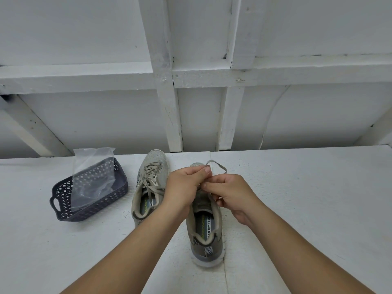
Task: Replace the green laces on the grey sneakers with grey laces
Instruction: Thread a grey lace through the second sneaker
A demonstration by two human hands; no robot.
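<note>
While hands hide laces — basket beside sneakers.

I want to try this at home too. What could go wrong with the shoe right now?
Both the left hand and right hand pinch the lace over the near sneaker, hiding the eyelets, so one might get skipped. The lace's free loop could twist or knot. A hard tug might slide the shoe into the other sneaker.

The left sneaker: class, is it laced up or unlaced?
Laced. The left sneaker has a lace crisscrossing its eyelets, its loose ends lying over the opening.
</note>
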